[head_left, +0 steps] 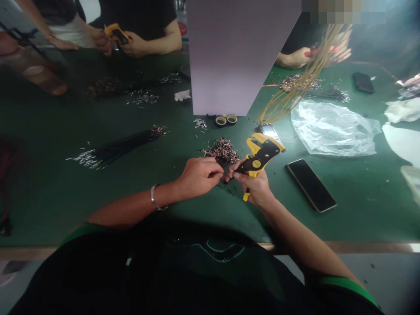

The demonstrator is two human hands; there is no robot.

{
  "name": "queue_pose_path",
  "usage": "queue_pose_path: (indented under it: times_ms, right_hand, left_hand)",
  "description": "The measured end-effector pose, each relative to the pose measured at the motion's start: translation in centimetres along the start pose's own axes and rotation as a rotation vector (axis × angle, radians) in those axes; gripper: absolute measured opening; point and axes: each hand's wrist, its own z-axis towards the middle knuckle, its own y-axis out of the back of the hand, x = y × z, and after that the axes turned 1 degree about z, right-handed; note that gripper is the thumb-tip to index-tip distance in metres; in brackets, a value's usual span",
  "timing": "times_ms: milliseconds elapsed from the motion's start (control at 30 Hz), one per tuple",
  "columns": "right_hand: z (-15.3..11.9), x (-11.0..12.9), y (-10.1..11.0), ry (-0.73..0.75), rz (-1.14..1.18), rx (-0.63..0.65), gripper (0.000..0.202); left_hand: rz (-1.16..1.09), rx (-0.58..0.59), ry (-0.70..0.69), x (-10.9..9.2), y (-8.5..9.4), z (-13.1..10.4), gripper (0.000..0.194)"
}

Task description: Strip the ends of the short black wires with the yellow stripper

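My right hand (257,186) is wrapped round a yellow and black wire stripper (260,158), its head pointing up and to the right. Just left of it, my left hand (201,176) is closed, thumb and fingertips pressed together; what they pinch, if anything, is too small to make out. The fingertips of both hands are close together in front of a heap of short dark pieces with copper ends (223,151). Small dark scraps lie on the green table beneath them. A bundle of black wires (124,146) with silvery and copper ends lies to the left.
A phone (311,185) lies right of my right hand, with a clear plastic bag (334,127) behind it. A pale upright panel (229,57) stands behind two tape rolls (226,120). Yellow wires (295,92) hang at the back right. Other people work across the table.
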Motion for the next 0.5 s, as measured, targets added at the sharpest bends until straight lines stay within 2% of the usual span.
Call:
queue_pose_path:
  times_ms: [500]
  right_hand:
    - [0.38, 0.17, -0.02, 0.053, -0.131, -0.097, 0.017]
  left_hand:
    - [-0.022, 0.027, 0.111, 0.34, 0.17, 0.09, 0.016]
